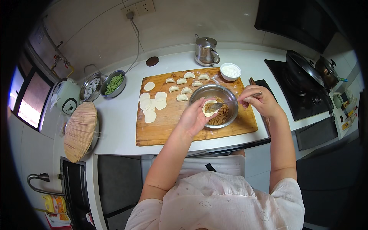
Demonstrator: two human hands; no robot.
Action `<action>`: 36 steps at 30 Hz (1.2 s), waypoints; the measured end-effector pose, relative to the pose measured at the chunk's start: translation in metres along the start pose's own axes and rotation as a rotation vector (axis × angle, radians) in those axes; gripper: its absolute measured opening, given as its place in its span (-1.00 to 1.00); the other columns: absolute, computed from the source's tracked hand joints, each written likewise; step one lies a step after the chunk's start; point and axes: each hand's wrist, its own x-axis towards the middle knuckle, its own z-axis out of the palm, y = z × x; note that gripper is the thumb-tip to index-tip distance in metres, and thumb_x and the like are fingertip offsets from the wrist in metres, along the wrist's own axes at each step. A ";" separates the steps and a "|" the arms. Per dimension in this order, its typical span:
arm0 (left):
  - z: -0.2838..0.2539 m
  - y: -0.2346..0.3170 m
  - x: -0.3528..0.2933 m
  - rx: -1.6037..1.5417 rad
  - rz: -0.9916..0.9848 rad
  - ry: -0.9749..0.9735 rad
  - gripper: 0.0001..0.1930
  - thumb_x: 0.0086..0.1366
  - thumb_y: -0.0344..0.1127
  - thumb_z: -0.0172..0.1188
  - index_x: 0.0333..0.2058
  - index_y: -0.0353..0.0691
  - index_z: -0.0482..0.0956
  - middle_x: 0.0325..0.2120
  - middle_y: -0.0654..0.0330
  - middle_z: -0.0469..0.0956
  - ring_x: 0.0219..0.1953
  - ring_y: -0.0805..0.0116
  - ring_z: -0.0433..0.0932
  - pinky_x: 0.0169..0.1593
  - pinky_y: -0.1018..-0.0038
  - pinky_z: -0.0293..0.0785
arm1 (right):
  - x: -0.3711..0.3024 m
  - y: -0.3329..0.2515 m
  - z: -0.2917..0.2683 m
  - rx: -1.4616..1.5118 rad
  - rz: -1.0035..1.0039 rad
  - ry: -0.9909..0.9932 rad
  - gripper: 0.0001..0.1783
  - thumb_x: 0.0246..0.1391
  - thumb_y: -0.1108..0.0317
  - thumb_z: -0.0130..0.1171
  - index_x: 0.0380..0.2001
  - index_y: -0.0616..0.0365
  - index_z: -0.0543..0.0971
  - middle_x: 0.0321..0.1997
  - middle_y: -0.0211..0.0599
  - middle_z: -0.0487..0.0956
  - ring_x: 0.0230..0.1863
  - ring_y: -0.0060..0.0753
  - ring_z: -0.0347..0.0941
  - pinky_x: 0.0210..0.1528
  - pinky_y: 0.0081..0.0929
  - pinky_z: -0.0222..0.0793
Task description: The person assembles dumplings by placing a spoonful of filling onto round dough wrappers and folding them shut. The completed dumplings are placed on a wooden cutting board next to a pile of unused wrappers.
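Above the left side of a steel bowl (229, 122), my left hand (194, 117) cups a round dumpling wrapper (206, 112) with brown filling on it. My right hand (259, 100) grips the handle of a metal spoon (234, 101), whose tip rests on the filling in the wrapper. Brown minced filling (222, 117) lies in the bowl. Behind the bowl, several folded dumplings (181, 81) sit on a wooden board (168, 132). Flat round wrappers (150, 116), some overlapping, are spread over the board's left part.
A white bowl of flour-like powder (230, 70) stands at the board's far right corner, near a steel pot (206, 51). Green beans (114, 84) fill a bowl at left, near a rice cooker (67, 96). A black stove (292, 90) with pans is at right.
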 end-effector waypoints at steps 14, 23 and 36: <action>-0.025 0.014 0.001 -0.182 0.220 0.093 -0.59 0.38 -0.19 -0.38 -0.02 -0.39 0.27 -0.05 0.04 0.37 0.03 0.17 0.34 0.12 0.23 0.28 | -0.004 0.038 0.015 0.279 0.115 0.533 -0.80 0.23 0.38 -0.14 -0.25 0.26 0.45 -0.47 -0.37 0.48 -0.48 -0.62 0.38 -0.40 -0.67 0.39; -0.038 0.020 -0.001 -0.277 0.306 0.120 -0.59 0.37 -0.22 -0.36 0.02 -0.42 0.23 -0.02 -0.02 0.33 0.06 0.08 0.32 0.14 0.22 0.25 | -0.003 0.035 0.052 0.036 0.249 0.363 -0.84 0.21 0.41 -0.14 -0.35 0.22 0.43 -0.53 -0.38 0.46 -0.53 -0.63 0.38 -0.45 -0.67 0.36; -0.035 0.018 -0.003 -0.272 0.289 0.141 -0.58 0.37 -0.23 -0.34 0.04 -0.44 0.21 -0.02 -0.03 0.34 0.05 0.11 0.34 0.12 0.25 0.27 | 0.007 0.034 0.069 -0.047 0.303 0.251 -0.84 0.22 0.41 -0.19 -0.37 0.19 0.39 -0.52 -0.38 0.45 -0.54 -0.63 0.37 -0.47 -0.67 0.36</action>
